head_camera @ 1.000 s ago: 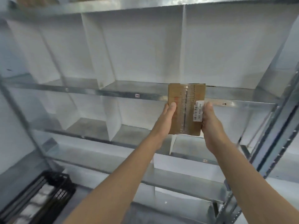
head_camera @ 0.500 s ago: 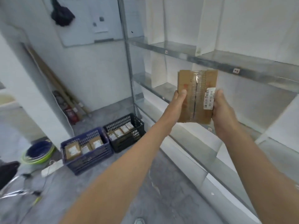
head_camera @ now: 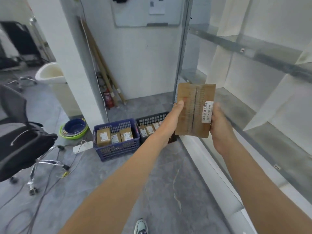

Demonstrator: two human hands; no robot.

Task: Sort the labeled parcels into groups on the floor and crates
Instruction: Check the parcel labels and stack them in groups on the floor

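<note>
I hold a flat brown cardboard parcel (head_camera: pixel 194 108) upright in front of me, taped down its middle, with a white barcode label near its right edge. My left hand (head_camera: pixel 173 119) grips its left edge and my right hand (head_camera: pixel 219 127) grips its right edge. On the floor beyond stand a blue crate (head_camera: pixel 116 149) with three labeled parcels standing in it and, to its right, a black crate (head_camera: pixel 152 118) with several more parcels, partly hidden by my left arm.
An empty metal shelf rack (head_camera: pixel 253 92) fills the right side. A black office chair (head_camera: pixel 18 137) and loose cables lie at left. Stacked basins (head_camera: pixel 74 129), a power strip (head_camera: pixel 81 147), a fire extinguisher (head_camera: pixel 108 98) and leaning poles sit by the wall. My shoe (head_camera: pixel 141 227) shows at bottom.
My view has swung left from the shelf rack to the floor and crates. Both hands keep the same grip on the parcel.
</note>
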